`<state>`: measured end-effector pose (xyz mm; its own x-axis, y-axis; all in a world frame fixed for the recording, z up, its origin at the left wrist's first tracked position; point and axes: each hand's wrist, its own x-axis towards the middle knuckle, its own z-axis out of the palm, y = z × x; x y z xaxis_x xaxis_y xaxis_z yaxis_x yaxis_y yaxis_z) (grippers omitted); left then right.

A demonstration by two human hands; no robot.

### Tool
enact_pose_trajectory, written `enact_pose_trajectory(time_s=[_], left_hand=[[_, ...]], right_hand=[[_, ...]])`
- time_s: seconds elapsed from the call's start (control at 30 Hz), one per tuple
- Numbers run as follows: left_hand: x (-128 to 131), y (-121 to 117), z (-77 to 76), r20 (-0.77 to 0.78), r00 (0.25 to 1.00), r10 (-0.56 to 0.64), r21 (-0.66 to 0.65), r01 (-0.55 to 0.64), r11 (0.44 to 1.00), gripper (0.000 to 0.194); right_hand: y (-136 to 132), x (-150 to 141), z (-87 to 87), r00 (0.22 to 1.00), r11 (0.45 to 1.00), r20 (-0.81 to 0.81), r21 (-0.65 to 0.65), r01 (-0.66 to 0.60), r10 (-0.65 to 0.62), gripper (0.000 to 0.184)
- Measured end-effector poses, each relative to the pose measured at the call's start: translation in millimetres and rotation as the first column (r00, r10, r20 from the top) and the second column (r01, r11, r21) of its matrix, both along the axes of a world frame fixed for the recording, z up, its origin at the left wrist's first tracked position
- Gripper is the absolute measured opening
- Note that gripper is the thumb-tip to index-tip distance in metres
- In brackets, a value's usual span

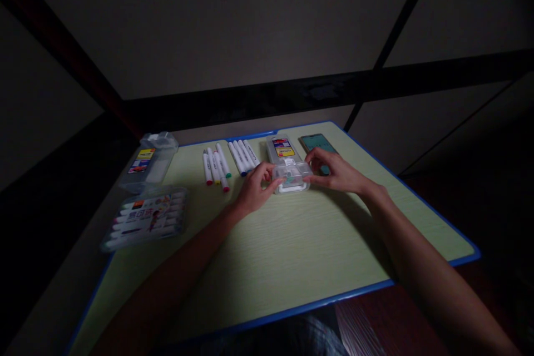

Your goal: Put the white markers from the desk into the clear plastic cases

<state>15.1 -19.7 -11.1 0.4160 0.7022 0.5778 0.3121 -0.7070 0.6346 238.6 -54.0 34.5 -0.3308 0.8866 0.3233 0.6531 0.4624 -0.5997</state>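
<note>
A clear plastic case [292, 175] with a white handle lies on the table, its near end between my two hands. My left hand [256, 186] pinches that end's left side, thumb toward me. On the other side, my right hand [336, 171] grips the right edge with thumb and fingers. The far part of the case bears a yellow and dark label [283, 147]. Something small and greenish shows through the plastic, too dim to name. Just left of the case lie white markers with blue ends [244, 156], side by side.
More white markers [217, 167] with coloured ends lie farther left. At the left edge are an opened clear case [156, 164] and a marker-filled case [146, 217]. A phone [317, 143] rests behind my right hand. The table [292, 256] has a blue rim, with a wall behind.
</note>
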Motion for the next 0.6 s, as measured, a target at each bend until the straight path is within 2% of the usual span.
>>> enact_pose_trajectory(time_s=[0.17, 0.33, 0.6], left_hand=[[0.3, 0.5, -0.2, 0.02, 1.0, -0.009, -0.013, 0.009, 1.0, 0.018], [0.3, -0.8, 1.1, 0.03, 0.999, -0.019, -0.038, 0.02, 0.999, 0.019], [0.7, 0.8, 0.0, 0.045, 0.998, -0.033, -0.056, 0.035, 0.998, 0.02]], right_hand=[[2.2, -4.8, -6.7, 0.998, 0.99, 0.03, 0.123, -0.061, 0.058, 0.048], [4.2, -10.5, -14.4, 0.995, 0.99, 0.046, 0.113, -0.089, 0.084, 0.055], [8.6, -10.7, -18.4, 0.989, 0.989, -0.084, 0.095, -0.115, 0.123, 0.049]])
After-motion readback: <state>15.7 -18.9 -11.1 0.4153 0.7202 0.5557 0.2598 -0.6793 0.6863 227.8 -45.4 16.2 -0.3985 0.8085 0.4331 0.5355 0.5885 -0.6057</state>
